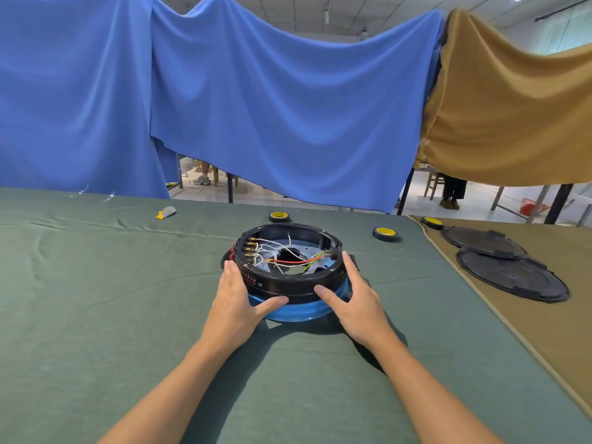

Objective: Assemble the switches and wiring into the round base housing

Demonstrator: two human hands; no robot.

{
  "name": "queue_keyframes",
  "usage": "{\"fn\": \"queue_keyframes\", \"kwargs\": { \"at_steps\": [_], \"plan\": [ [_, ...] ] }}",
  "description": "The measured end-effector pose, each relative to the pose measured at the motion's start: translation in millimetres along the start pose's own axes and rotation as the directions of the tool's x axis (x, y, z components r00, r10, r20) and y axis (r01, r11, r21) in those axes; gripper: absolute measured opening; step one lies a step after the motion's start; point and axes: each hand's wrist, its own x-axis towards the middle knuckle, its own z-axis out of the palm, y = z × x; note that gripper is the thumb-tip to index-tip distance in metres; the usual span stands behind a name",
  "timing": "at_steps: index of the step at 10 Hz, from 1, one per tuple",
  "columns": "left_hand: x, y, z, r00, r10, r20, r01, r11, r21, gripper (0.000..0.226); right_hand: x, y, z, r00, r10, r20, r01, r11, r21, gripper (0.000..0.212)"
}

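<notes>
Steadying the round base housing [288, 285] by its rigid-looking rim, left hand [238, 293] and right hand [352, 299] press flat-fingered against opposite sides (clear of fragile wires [294, 261]).

Blue cloth [288, 107] and tan cloth [512, 107] hang behind the green-covered tabletop [96, 283]. Below their hems lies pale floor [474, 200], with table legs [559, 203] and what may be a wooden chair [434, 184]. A panelled ceiling [352, 14] shows above.
</notes>
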Motion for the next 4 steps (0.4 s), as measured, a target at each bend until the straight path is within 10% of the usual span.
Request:
{"fn": "queue_keyframes", "kwargs": {
  "at_steps": [4],
  "plan": [
    [1,-3,-2,1.0,-0.001,0.011,0.001,1.0,-0.004,0.127,-40,-67,-87,0.906,-0.065,-0.419,0.228,0.908,0.353,0.011]
  ]
}}
